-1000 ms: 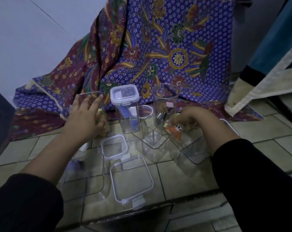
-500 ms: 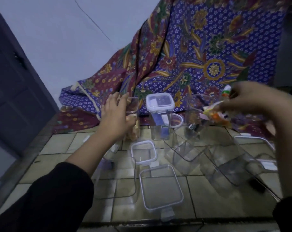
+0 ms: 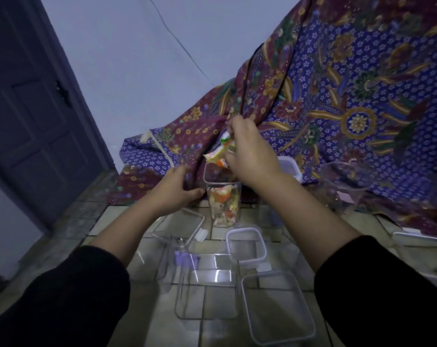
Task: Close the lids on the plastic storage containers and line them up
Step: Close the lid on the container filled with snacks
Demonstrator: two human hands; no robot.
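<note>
A tall clear square container (image 3: 223, 196) stands open on the tiled floor, partly filled with colourful snack packets. My right hand (image 3: 247, 151) pinches a colourful packet (image 3: 218, 152) just above its mouth. My left hand (image 3: 173, 187) sits at the container's left side with thumb and fingers spread toward it; whether it touches is hard to tell. A small square lid (image 3: 246, 244), a larger lid (image 3: 277, 306) and another lid (image 3: 180, 225) lie loose on the floor. A lidded container (image 3: 289, 167) is half hidden behind my right wrist.
An empty clear container (image 3: 207, 286) lies on its side in front of me. A round clear container (image 3: 345, 184) stands at the right, and another lid (image 3: 420, 240) lies at the right edge. A patterned batik cloth (image 3: 350, 96) drapes behind. A dark door (image 3: 24, 108) is at the left.
My right hand carried the colourful packet from the right across to above the tall container. The camera swung left and closer. My left hand stayed beside the container.
</note>
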